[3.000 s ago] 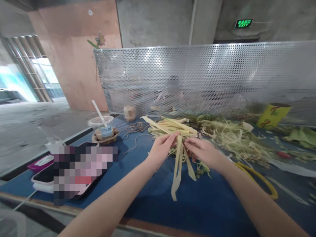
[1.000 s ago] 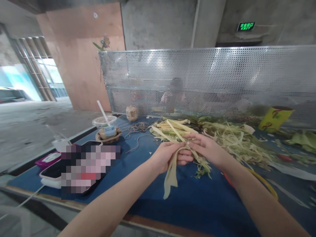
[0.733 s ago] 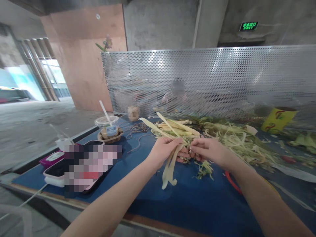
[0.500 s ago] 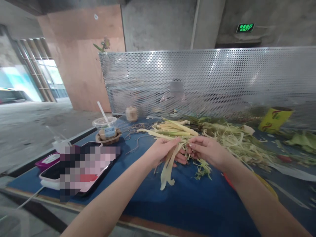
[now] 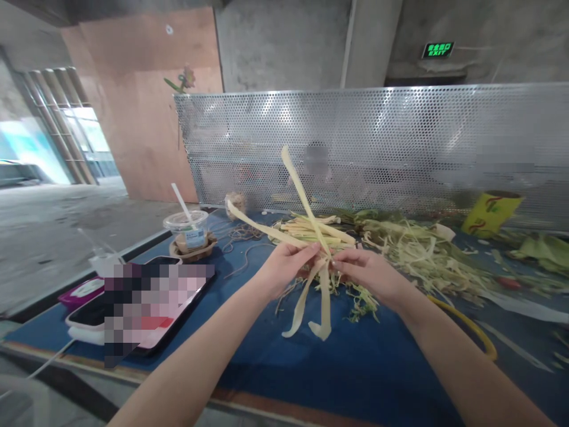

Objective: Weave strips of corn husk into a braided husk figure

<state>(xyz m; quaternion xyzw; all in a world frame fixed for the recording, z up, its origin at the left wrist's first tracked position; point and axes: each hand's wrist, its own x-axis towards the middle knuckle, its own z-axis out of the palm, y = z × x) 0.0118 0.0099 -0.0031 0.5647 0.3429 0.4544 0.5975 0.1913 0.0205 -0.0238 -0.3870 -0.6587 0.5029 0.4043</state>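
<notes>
Our left hand (image 5: 291,261) pinches a few pale strips (image 5: 326,296) between thumb and fingers, just left of where they cross. Our right hand (image 5: 368,270) has its fingertips bent against the right side of that crossing; we cannot tell whether it grips or only touches. The strips are held above the blue desk (image 5: 347,365), mid-scene, on the near side of a heap of stalks (image 5: 342,232), with shredded leaves (image 5: 418,246) to the right.

For good work here, we should keep the left pinch close to the crossing, firm but not crushing, since such thin strips may well split. We would do best to steady the crossing with the right fingertips and leave the tails untwisted.

As for direction, the upper strip (image 5: 299,184) has its long axis running up, far and slightly left. The side strip (image 5: 264,229) slants far and more strongly left, at a flatter angle. Two tails (image 5: 299,308) hang toward the near side: one bends left, the other drops nearly straight, its end hooked left.
</notes>
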